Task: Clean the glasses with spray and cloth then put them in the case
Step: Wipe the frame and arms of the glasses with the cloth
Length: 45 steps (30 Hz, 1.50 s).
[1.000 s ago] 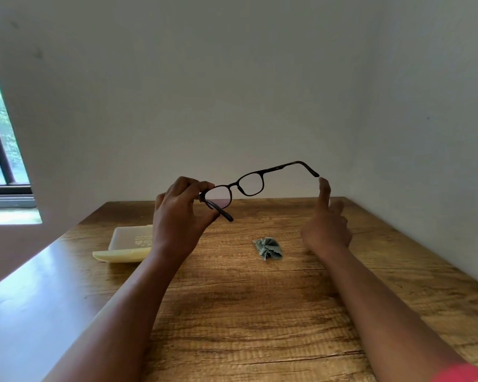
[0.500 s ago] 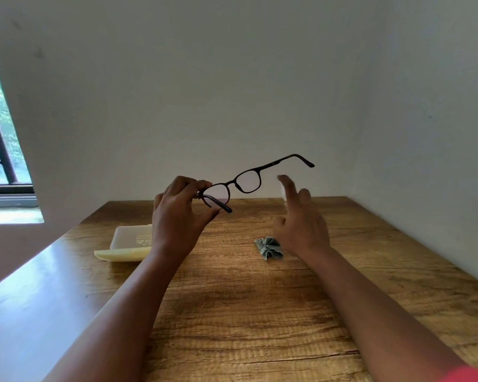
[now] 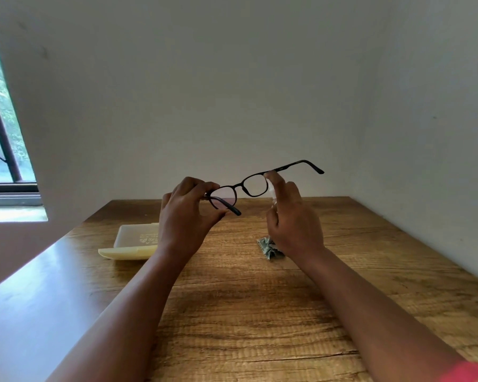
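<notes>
I hold black-framed glasses [image 3: 293,165] up above the table, with their temples unfolded. My left hand [image 3: 185,216] pinches them at the left hinge, by the left lens. My right hand [image 3: 293,224] is raised beside the right lens with its fingers apart, and the index fingertip touches the frame near the right hinge. A small pale object [image 3: 271,192] shows just left of that finger; I cannot tell what it is. A crumpled grey-green cloth [image 3: 268,248] lies on the table under my right hand. The pale yellow case [image 3: 133,241] lies open at the left, partly behind my left wrist.
The wooden table [image 3: 246,312] stands in a corner, with white walls behind and to the right. A window [image 3: 3,133] is at the far left. The table's left edge runs diagonally towards me.
My right hand has moved left from the tip of the right temple and risen to the right lens. The glasses have stayed in my left hand, tilting slightly.
</notes>
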Each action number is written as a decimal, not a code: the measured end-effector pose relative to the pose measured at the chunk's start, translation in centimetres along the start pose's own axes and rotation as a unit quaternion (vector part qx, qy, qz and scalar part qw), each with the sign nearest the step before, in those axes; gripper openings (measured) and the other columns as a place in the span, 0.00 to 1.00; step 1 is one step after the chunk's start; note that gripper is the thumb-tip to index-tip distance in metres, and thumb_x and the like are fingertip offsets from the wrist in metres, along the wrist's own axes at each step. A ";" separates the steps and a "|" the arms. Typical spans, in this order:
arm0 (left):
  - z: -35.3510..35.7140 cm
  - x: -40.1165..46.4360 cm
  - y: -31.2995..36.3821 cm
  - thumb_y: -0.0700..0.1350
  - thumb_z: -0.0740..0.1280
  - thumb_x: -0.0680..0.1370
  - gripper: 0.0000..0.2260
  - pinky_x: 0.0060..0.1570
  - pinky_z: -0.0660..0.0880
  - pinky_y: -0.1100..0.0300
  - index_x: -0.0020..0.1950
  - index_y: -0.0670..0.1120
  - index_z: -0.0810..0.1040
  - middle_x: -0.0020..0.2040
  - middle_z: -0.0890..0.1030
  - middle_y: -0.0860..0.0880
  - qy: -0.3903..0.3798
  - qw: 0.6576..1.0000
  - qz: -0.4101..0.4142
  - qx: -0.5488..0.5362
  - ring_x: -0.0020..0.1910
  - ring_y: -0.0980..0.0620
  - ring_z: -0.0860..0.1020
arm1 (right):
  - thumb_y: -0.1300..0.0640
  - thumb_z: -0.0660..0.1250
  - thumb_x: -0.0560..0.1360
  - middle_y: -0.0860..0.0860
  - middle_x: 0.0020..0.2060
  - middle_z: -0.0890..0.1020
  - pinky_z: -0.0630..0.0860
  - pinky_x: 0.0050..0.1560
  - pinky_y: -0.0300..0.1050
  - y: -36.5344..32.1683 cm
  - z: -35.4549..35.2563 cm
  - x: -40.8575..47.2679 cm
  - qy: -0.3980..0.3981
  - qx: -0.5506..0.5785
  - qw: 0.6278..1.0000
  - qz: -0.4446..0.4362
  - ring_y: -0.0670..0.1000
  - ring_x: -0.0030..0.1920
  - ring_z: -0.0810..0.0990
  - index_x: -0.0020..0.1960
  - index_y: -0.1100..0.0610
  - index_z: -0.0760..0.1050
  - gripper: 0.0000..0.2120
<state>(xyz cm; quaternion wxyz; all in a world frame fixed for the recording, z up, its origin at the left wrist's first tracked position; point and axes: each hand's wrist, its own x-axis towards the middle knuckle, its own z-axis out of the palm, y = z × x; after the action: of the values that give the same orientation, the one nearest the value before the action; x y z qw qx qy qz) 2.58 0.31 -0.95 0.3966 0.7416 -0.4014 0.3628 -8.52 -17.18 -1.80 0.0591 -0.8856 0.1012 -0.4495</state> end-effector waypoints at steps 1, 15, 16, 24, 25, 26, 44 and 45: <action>0.0 0.0 0.1 0.49 0.79 0.65 0.23 0.55 0.73 0.48 0.58 0.49 0.81 0.53 0.78 0.52 -0.001 1.000 0.000 0.001 0.50 0.52 0.78 | 0.63 0.64 0.74 0.54 0.48 0.73 0.69 0.22 0.41 0.0 0.0 0.0 0.006 -0.007 1.000 0.003 0.49 0.27 0.70 0.74 0.47 0.51 0.35; -0.1 -0.1 0.2 0.51 0.79 0.66 0.22 0.55 0.67 0.55 0.58 0.49 0.81 0.53 0.79 0.52 -0.010 1.000 -0.002 0.017 0.51 0.52 0.78 | 0.64 0.65 0.73 0.54 0.47 0.74 0.69 0.19 0.43 -0.2 -0.2 -0.1 0.020 -0.011 0.999 -0.040 0.49 0.26 0.68 0.75 0.47 0.53 0.36; 0.0 -0.1 0.2 0.51 0.79 0.66 0.22 0.55 0.68 0.55 0.58 0.49 0.81 0.53 0.79 0.52 -0.011 1.000 -0.002 0.019 0.51 0.52 0.78 | 0.64 0.66 0.73 0.54 0.47 0.74 0.68 0.18 0.42 -0.3 -0.1 -0.1 0.014 -0.013 0.998 -0.056 0.48 0.26 0.68 0.75 0.48 0.53 0.37; 0.0 -0.1 0.3 0.50 0.79 0.66 0.22 0.55 0.73 0.47 0.59 0.49 0.81 0.53 0.79 0.52 -0.016 1.000 -0.002 0.016 0.50 0.52 0.79 | 0.64 0.66 0.71 0.54 0.46 0.74 0.65 0.18 0.40 -1.8 0.4 -0.4 -0.002 -0.070 0.989 -0.128 0.49 0.28 0.67 0.72 0.48 0.58 0.34; 0.0 -0.1 0.3 0.50 0.78 0.66 0.22 0.55 0.73 0.48 0.59 0.49 0.81 0.53 0.78 0.52 -0.017 1.000 -0.003 0.017 0.50 0.52 0.79 | 0.65 0.66 0.71 0.55 0.46 0.74 0.66 0.18 0.40 -1.9 0.4 -0.4 -0.001 -0.077 0.990 -0.121 0.49 0.27 0.67 0.72 0.48 0.58 0.34; 0.1 -0.1 0.2 0.50 0.78 0.66 0.22 0.56 0.72 0.49 0.59 0.49 0.81 0.53 0.78 0.52 -0.018 1.000 -0.004 0.019 0.50 0.52 0.79 | 0.65 0.67 0.71 0.55 0.46 0.74 0.65 0.18 0.40 -1.8 0.5 -0.4 0.000 -0.082 0.991 -0.110 0.49 0.27 0.67 0.72 0.48 0.58 0.34; 0.1 -0.1 0.1 0.49 0.79 0.66 0.21 0.56 0.67 0.54 0.57 0.49 0.81 0.53 0.79 0.53 -0.019 1.000 -0.007 0.017 0.49 0.52 0.79 | 0.70 0.75 0.61 0.59 0.44 0.77 0.43 0.26 0.33 0.4 -0.3 0.5 0.063 -0.202 0.977 -0.032 0.49 0.28 0.61 0.71 0.54 0.62 0.43; 0.1 -0.1 0.1 0.49 0.79 0.66 0.21 0.56 0.67 0.55 0.57 0.49 0.81 0.53 0.79 0.53 -0.018 1.000 -0.007 0.016 0.49 0.52 0.79 | 0.70 0.75 0.61 0.59 0.44 0.77 0.43 0.26 0.33 0.5 -0.3 0.5 0.065 -0.200 0.977 -0.032 0.49 0.28 0.61 0.71 0.55 0.62 0.43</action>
<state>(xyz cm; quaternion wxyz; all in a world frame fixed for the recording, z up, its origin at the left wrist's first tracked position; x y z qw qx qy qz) 2.48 0.22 -1.05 0.3795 0.7573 -0.3972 0.3530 -8.58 -17.74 -1.32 -0.1402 -0.8513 0.1646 -0.4780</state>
